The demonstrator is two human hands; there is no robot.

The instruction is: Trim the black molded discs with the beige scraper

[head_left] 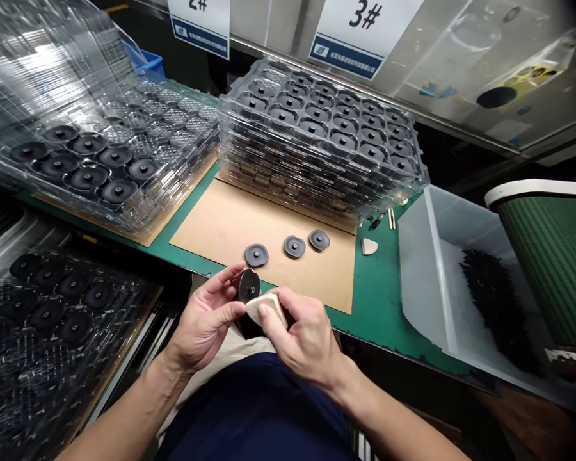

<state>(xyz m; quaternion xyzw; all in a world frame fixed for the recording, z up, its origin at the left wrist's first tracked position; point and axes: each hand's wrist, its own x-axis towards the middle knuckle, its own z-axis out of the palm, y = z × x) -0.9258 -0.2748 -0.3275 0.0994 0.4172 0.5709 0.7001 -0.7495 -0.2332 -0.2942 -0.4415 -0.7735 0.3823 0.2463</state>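
Observation:
My left hand (pixel 206 320) grips a round black rubber disc (pixel 248 286) by its edge, turned on its side with the small metal-tipped centre stud facing right. Pinched in my right hand (pixel 307 333) is a cream wedge-shaped pad (pixel 269 307), held close against the lower edge of the disc; whether it presses on the rubber I cannot tell. Beyond my hands, on a brown cardboard sheet (pixel 211 224), lie three similar discs: a left one (pixel 256 255), a middle one (pixel 294 246) and a right one (pixel 319 240).
Stacked clear trays of discs (pixel 312 128) stand at the back. Another tray stack (pixel 89 176) is at left, with more trays (pixel 52 307) lower left. Right of the sheet are a second cream piece (pixel 368 246) and a translucent bin (pixel 429 288) holding dark pieces. A green-sided container (pixel 552 256) stands beyond.

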